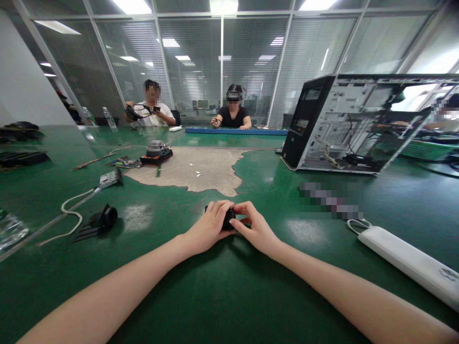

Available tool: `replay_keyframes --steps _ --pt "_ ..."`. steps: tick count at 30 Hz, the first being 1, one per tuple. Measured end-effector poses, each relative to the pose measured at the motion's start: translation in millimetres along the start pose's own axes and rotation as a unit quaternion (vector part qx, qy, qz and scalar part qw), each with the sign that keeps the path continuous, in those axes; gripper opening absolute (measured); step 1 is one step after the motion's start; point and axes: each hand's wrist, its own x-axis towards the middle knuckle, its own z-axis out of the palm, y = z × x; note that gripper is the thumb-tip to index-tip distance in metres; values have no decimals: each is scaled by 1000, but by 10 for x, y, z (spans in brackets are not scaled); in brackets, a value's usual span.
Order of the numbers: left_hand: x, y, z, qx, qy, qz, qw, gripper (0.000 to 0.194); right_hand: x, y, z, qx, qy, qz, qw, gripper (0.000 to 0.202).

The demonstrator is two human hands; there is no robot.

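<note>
A small black part [228, 220] is between my hands above the green table [201, 296], near the middle of the view. My left hand [211, 224] wraps round it from the left, its fingers bent over the top. From the right, my right hand [256, 227] pinches the part's right edge with thumb and fingertips. Much of the part is hidden behind my left fingers, so its full shape cannot be made out.
An open computer case [311, 124] stands at the right, with a white power strip [409, 260] in front. At left lie a black duct-like piece [102, 220], a metal bracket with cable [110, 177] and a fan-like cooler [157, 150]. Two people sit across the table.
</note>
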Motion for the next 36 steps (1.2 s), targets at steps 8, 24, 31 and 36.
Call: replay_keyframes --steps 8,24,31,36 --pt "-4 4 -16 -3 -2 1 1000 59 -4 -6 -3 10 -26 21 999 20" --pt "-7 -1 -6 -9 -2 -3 1000 59 0 29 6 7 -12 25 1000 25" --pt "-1 10 -17 -10 -2 -5 1000 58 -29 -17 -15 -30 -9 -54 998 18" --pt "0 9 -18 -15 1 -8 1000 57 -26 -5 -17 -33 4 -59 998 13"
